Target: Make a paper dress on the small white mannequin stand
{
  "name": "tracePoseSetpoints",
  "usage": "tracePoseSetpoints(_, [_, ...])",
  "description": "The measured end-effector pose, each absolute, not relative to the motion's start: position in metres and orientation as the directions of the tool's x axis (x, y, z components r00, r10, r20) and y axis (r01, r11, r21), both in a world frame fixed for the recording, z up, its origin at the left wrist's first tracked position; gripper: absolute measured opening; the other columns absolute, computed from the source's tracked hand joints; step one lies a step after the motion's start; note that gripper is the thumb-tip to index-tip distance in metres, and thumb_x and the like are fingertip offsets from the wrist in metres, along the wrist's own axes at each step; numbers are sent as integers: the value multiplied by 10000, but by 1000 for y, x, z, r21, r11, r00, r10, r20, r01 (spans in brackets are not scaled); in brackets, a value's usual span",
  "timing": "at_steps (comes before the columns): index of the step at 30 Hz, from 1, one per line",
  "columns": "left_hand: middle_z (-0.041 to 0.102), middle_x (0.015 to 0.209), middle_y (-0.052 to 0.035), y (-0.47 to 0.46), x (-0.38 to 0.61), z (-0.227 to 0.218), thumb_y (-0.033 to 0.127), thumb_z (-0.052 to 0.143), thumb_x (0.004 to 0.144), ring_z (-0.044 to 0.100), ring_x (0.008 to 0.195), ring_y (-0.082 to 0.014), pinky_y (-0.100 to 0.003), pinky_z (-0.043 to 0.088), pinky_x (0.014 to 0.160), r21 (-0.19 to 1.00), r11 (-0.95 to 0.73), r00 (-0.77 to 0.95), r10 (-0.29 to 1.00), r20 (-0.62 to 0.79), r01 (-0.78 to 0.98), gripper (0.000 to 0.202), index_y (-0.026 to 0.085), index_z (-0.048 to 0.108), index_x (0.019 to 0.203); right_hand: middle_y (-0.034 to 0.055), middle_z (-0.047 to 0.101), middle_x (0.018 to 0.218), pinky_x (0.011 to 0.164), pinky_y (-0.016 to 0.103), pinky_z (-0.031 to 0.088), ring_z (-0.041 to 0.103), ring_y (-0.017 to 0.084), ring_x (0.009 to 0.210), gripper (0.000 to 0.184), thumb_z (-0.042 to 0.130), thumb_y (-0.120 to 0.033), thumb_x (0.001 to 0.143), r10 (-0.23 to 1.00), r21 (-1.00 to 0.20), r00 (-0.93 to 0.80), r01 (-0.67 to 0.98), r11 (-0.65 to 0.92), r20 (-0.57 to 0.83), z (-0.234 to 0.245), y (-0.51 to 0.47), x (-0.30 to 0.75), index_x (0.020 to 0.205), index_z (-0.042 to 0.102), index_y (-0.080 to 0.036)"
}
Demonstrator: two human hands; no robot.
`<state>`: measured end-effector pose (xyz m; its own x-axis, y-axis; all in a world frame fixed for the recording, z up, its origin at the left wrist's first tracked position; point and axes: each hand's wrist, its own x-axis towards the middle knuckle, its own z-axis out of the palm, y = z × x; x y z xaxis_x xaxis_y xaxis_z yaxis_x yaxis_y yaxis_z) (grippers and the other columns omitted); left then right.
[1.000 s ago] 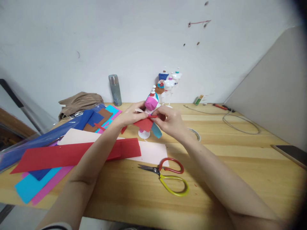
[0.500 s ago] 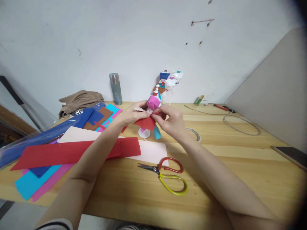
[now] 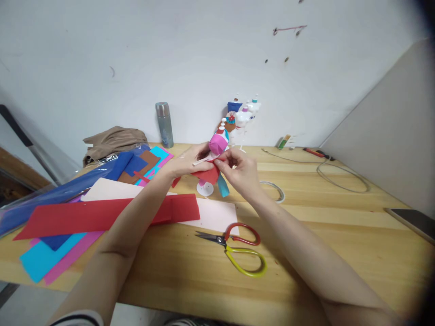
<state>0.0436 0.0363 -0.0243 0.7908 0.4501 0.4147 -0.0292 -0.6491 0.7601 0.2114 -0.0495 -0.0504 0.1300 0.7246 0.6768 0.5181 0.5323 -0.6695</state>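
Above the middle of the wooden surface (image 3: 340, 235), the left hand (image 3: 185, 165) and the right hand (image 3: 239, 174) meet at a small red paper piece (image 3: 207, 174), each pinching an edge of it between thumb and fingertips, right in front of a little paper figure (image 3: 218, 142) with a pink head that stands on a round white base (image 3: 205, 189). Judged by its look, the red piece is thin craft paper: very light, limp, quick to crease or tear, and best held by its edges with a gentle fingertip pinch, while the figure seems top-heavy and easy to tip. The paper hides the figure's body, so it cannot be told whether paper and figure touch. A pale strip (image 3: 200, 160) by the left fingers is too small to identify, as are the objects against the wall. Nearby lie scissors (image 3: 238, 251) with red and yellow handles, a long red sheet (image 3: 102, 215) over other coloured sheets cut off at the left edge, a metal flask (image 3: 164, 124), and more small figures (image 3: 243, 117) at the back.
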Motion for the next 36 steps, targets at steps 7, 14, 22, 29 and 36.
tracePoseSetpoints(7, [685,963,-40,41,44,-30,349,682,805,622,882,-185,-325,493,837,860,-503,781,503,370,-84,231,202,655,981,-40,492,567,554,290,345,424,118,535,159,641,-318,774,762,-729,153,455,511,630,-50,-49,212,686,557,-215])
tracePoseSetpoints(14, [712,1011,-55,43,44,-30,371,690,822,625,928,-190,-323,494,865,839,-539,777,498,384,-69,234,201,679,983,-40,495,574,551,291,348,431,118,539,208,637,-360,774,811,-774,84,371,514,579,-47,-48,219,672,516,-224])
tracePoseSetpoints(22, [700,1013,-62,39,41,-27,404,671,842,634,933,-203,-339,505,865,832,-553,789,491,369,-45,264,195,660,1003,-39,509,560,548,285,338,415,112,532,176,648,-287,748,780,-713,113,502,490,615,-45,-51,216,646,523,-218])
tracePoseSetpoints(29, [700,1016,-70,40,41,-32,421,684,854,627,924,-207,-336,501,859,818,-573,768,503,397,-47,305,188,681,1051,-32,501,571,548,295,347,427,120,538,193,639,-322,761,798,-745,108,449,493,593,-46,-50,215,646,524,-218])
tracePoseSetpoints(36, [690,1005,-53,48,40,-36,432,677,865,611,902,-183,-330,478,859,803,-595,771,493,403,-40,307,191,693,1055,-23,540,567,535,294,378,463,121,517,236,630,-411,789,877,-823,8,348,448,481,-37,-50,230,669,574,-215])
